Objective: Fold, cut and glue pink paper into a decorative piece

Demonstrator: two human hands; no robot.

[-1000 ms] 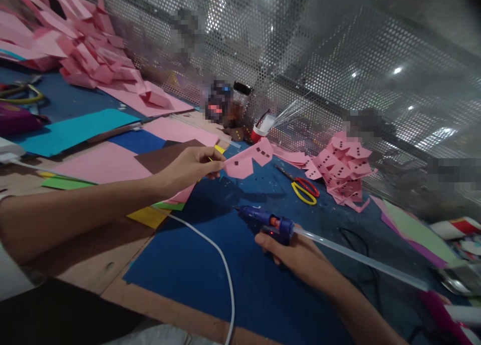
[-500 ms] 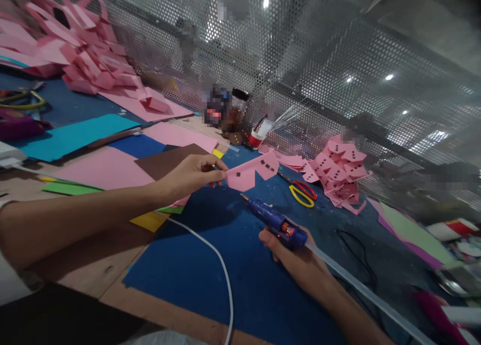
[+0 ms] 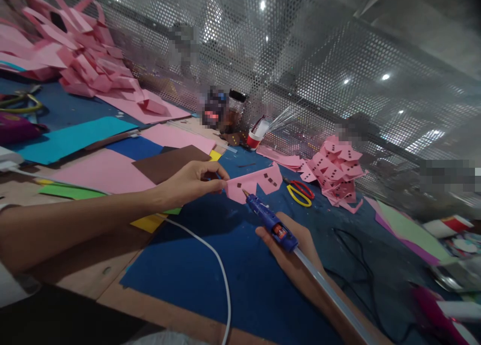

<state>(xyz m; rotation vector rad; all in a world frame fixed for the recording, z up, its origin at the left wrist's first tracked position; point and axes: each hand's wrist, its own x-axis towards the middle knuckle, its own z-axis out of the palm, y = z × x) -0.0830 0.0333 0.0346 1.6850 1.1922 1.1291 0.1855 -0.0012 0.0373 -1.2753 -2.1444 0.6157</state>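
Observation:
Between thumb and fingers, my left hand (image 3: 195, 182) pinches the left end of a pink paper cutout (image 3: 246, 182), which carries small dark brown squares and has a notch in its lower edge. The cutout hangs above the blue mat (image 3: 180, 280). My right hand (image 3: 291, 247) is wrapped round a blue hot glue gun (image 3: 268, 217), with a long clear glue stick (image 3: 330, 292) running out of its back. Its nozzle tip overlaps the cutout near a brown square; I cannot tell whether they touch.
Scissors (image 3: 299, 194) with red and yellow handles lie behind the cutout. A pile of pink cutouts (image 3: 334, 169) is at right, pink folded strips (image 3: 90, 59) at far left. A red and white cup (image 3: 254, 136) stands by the mesh panel (image 3: 293, 49). A white cable (image 3: 218, 257) crosses the mat.
The glue gun has moved up and left, bringing its nozzle from below the cutout to overlap it. The cutout has tilted and dropped slightly, still in my left hand.

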